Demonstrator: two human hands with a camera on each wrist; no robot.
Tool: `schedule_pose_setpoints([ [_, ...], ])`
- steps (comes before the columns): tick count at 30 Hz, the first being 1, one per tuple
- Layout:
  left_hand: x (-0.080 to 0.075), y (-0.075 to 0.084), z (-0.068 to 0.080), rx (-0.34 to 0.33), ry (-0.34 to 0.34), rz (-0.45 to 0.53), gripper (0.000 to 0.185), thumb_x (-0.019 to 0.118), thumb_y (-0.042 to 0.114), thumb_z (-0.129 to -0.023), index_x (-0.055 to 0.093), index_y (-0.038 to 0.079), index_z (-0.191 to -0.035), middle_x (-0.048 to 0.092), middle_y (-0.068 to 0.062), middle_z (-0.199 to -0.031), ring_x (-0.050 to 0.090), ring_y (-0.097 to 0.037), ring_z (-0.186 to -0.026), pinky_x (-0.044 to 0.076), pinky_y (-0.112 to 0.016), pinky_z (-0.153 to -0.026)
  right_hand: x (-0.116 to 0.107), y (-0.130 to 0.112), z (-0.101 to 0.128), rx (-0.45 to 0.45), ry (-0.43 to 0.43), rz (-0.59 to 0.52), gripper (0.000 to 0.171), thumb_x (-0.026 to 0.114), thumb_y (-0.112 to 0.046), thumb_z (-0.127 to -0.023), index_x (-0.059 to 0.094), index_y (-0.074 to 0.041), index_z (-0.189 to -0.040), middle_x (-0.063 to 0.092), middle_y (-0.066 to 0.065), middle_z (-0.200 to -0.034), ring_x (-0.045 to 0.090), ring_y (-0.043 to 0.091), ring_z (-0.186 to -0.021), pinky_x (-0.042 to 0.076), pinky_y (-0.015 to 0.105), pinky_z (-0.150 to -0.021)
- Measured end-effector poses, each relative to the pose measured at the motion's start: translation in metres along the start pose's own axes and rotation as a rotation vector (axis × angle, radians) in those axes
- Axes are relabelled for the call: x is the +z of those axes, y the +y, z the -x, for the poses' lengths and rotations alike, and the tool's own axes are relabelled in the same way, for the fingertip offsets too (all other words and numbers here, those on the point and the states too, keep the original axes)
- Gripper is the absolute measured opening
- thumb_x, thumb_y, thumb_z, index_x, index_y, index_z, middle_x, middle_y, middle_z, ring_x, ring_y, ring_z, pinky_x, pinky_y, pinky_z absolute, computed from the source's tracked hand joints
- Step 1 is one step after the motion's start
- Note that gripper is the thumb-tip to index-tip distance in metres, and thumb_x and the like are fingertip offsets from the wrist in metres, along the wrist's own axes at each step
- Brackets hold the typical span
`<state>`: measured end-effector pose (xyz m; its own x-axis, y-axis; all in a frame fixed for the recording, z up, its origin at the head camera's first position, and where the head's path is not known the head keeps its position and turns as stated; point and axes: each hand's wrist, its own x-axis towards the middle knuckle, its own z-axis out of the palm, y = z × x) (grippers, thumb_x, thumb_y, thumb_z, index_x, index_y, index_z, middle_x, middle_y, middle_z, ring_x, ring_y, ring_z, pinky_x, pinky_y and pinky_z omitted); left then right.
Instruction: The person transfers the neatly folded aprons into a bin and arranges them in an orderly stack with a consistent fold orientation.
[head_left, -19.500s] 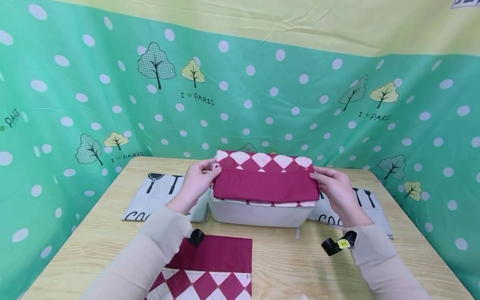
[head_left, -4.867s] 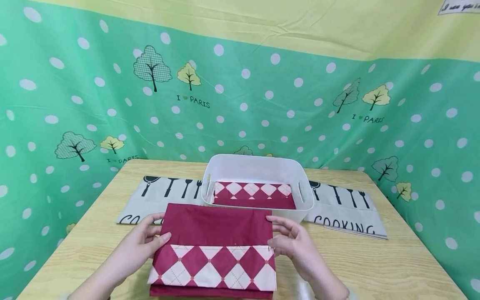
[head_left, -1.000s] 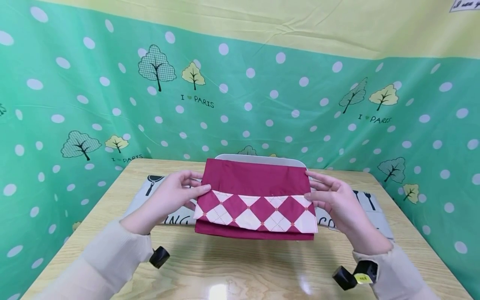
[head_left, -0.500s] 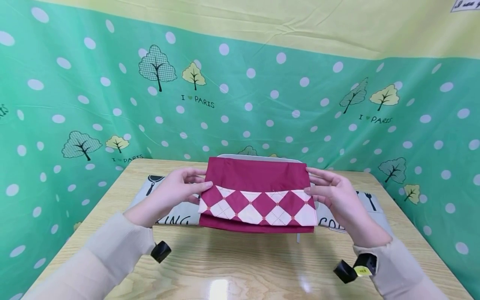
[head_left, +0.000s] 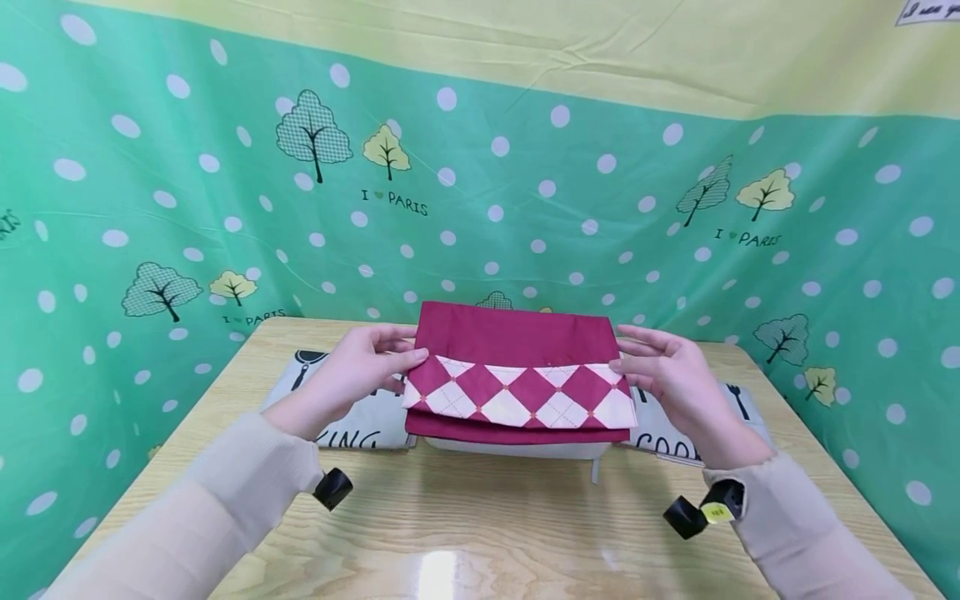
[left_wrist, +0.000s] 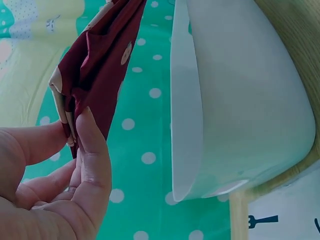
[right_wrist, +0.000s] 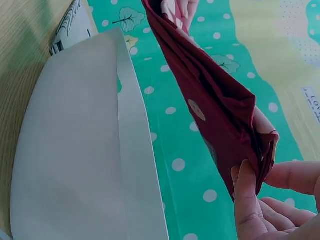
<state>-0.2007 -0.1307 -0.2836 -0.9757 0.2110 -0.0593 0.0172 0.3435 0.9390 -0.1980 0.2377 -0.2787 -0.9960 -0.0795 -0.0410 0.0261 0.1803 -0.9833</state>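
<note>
Both hands hold a folded maroon apron [head_left: 510,333] with a pink-and-maroon diamond band across its front. My left hand [head_left: 358,367] pinches its left edge, thumb in front and fingers behind. The right hand [head_left: 669,371] pinches the right edge the same way. Just behind and below is a white bin [head_left: 517,450], mostly hidden by the apron in the head view. Both wrist views show the apron's layered edge raised above the bin's rim, with a gap between them. A round pale button [right_wrist: 196,110] shows on its underside. The bin's inside is hidden.
Folded grey cloths printed with utensils and lettering flank the bin, one cloth [head_left: 375,425] at left and another cloth [head_left: 667,433] at right. A pale strap [head_left: 596,471] hangs by the bin's front right. A polka-dot curtain [head_left: 480,208] surrounds the wooden table [head_left: 510,525].
Earlier, both hands held another maroon apron at the bin; later one lay inside it. This apron has since come up from the front of the table, and has just risen farther over the bin.
</note>
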Motion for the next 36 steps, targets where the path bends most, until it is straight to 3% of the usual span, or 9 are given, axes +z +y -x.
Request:
schedule_pose_setpoints([
  [14,-0.001,-0.002,-0.01,0.003,0.056,-0.01,0.053,0.064,0.017,-0.097,0.048,-0.003,-0.143,0.06,-0.022,-0.123,0.066,-0.012,-0.089,0.061,-0.032,-0.078,0.001,-0.004,-0.015,0.029,0.014,0.065,0.065,0.064,-0.011,-0.095,0.035,-0.001,-0.152,0.044,0.024,-0.151,0.066,-0.001,-0.094,0.056,0.018,-0.084],
  [29,0.008,-0.015,-0.033,-0.006,0.097,-0.01,0.049,0.063,0.019,-0.098,0.051,-0.002,-0.14,0.063,-0.023,-0.126,0.07,-0.016,-0.091,0.061,-0.033,-0.08,0.004,0.013,-0.029,0.074,0.081,-0.008,0.066,0.066,-0.009,-0.094,0.036,-0.004,-0.152,0.043,0.02,-0.153,0.065,-0.002,-0.09,0.055,0.015,-0.08],
  [36,0.017,-0.018,-0.039,-0.035,0.137,0.016,0.05,0.064,0.019,-0.097,0.051,-0.003,-0.14,0.062,-0.023,-0.129,0.07,-0.024,-0.097,0.061,-0.033,-0.081,0.002,0.022,-0.037,0.091,0.094,0.019,0.063,0.065,-0.011,-0.095,0.038,-0.006,-0.152,0.044,0.017,-0.152,0.064,-0.001,-0.092,0.055,0.015,-0.082],
])
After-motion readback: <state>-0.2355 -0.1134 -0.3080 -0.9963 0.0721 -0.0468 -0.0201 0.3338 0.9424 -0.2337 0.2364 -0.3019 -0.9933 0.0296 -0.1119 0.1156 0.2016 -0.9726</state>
